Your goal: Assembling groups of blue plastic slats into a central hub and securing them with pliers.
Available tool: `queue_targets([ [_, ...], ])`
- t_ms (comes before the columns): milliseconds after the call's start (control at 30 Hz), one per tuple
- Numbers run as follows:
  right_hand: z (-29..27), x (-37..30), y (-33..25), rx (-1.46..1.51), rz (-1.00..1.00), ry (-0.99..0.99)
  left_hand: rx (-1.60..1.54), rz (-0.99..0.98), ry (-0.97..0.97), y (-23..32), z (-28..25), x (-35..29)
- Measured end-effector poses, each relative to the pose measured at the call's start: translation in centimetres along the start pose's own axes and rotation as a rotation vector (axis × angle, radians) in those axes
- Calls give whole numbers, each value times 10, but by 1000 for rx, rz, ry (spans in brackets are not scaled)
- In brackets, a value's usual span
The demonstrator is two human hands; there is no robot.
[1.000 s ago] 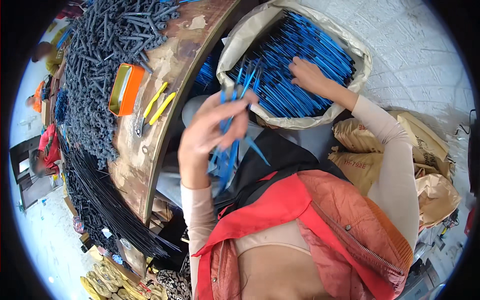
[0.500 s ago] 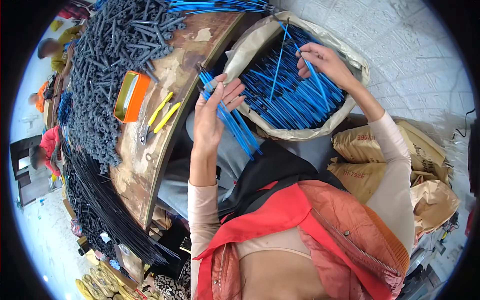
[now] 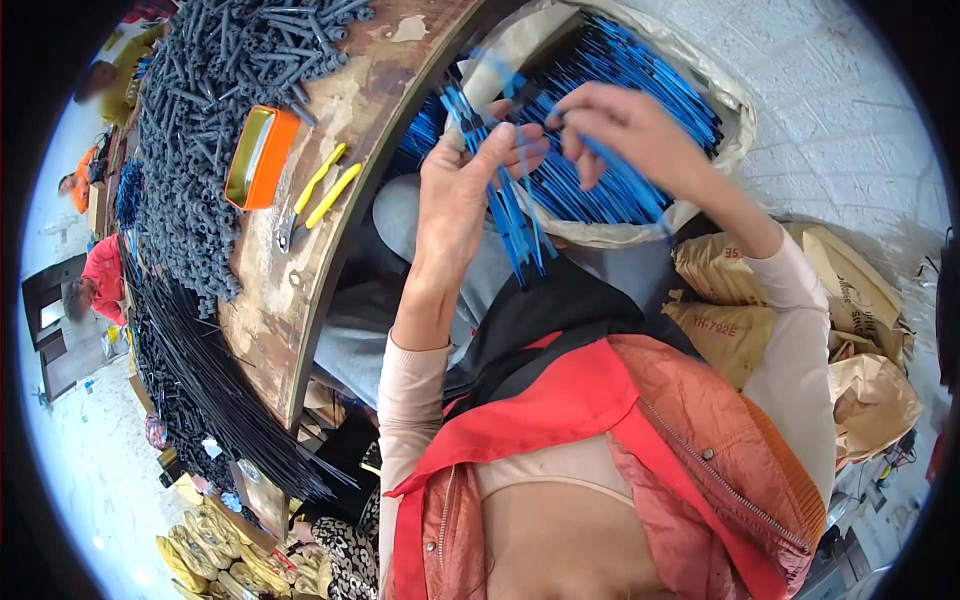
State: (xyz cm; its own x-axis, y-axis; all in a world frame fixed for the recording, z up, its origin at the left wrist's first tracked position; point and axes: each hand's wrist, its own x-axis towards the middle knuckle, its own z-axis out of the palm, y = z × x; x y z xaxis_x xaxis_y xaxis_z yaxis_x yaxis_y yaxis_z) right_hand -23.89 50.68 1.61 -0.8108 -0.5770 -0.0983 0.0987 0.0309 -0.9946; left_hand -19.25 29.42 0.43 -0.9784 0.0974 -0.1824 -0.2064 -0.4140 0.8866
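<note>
Slippage threatens, left fingers (image 3: 495,146) curled loosely round slim blue-and-black plastic rods (image 3: 509,230), right fingers (image 3: 592,98) pinching a blurred blue rod (image 3: 630,178)!

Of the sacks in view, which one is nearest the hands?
The whitish sack, open and packed with blue rods, partly hidden behind the right hand. The brown sacks lie farther off, with no rods showing.

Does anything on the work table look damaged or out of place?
Yes, the wooden table looks worn: its brown top has irregular pale patches, some near the yellow-handled pliers, as if peeled.
</note>
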Motion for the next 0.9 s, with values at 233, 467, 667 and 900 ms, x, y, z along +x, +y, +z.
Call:
queue_targets([
  [233, 1, 38, 94, -82, -94, 43, -297, 13, 44, 17, -43, -22],
  [467, 45, 50, 165, -1277, 0, -23, -124, -187, -106, 37, -47, -36],
  [667, 47, 64, 171, -1244, 50, 82, -149, -166, -40, 29, -49, -31],
  [900, -48, 36, 110, -631, 353, -119, -291, -126, 70, 26, -64, -29],
])
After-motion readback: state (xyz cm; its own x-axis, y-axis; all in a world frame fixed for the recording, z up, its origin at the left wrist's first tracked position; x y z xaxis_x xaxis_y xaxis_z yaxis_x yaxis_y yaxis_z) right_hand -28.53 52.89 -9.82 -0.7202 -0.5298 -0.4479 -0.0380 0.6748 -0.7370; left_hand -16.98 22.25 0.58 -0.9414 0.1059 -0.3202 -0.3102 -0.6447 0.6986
